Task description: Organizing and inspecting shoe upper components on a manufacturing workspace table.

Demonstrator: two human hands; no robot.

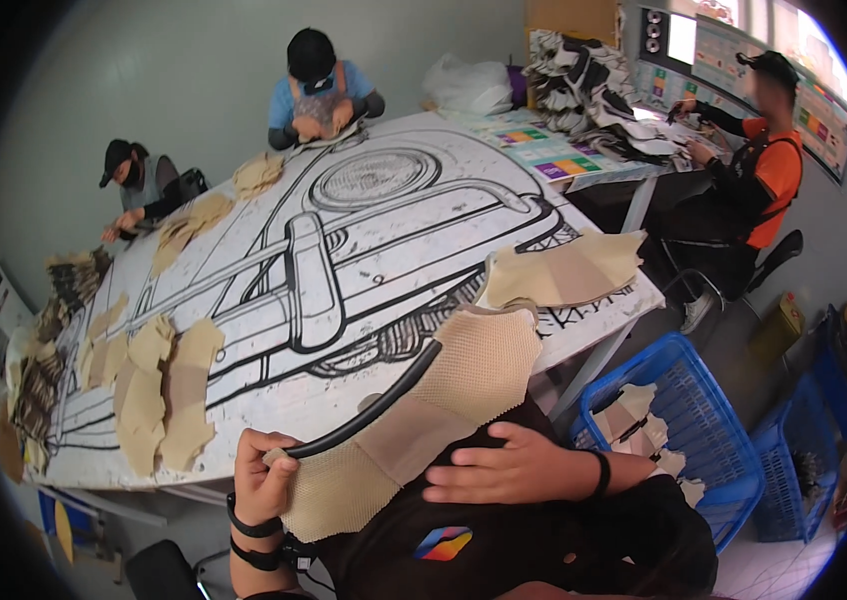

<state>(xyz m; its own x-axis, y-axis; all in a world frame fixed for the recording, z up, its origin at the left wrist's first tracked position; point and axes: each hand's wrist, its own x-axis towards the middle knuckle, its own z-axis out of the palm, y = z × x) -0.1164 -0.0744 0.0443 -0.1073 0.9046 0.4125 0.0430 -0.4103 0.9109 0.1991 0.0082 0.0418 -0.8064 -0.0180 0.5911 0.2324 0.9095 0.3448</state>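
Observation:
A beige mesh fabric piece, with a smoother tan band across its middle, stretches in front of me. A black strip runs along its far edge. My left hand is closed, thumb against fingers, on the left end of the fabric and strip. My right hand lies with its fingers stretched out just below the near edge of the fabric, over my dark clothing. Whether its fingertips touch the fabric I cannot tell. The piece's far right end rests near another beige piece on the table.
The big table bears a black line drawing and several beige pieces at its left. Blue baskets stand at my right, one with fabric pieces inside. Three people work around: two beyond the table, one seated at right beside a pile.

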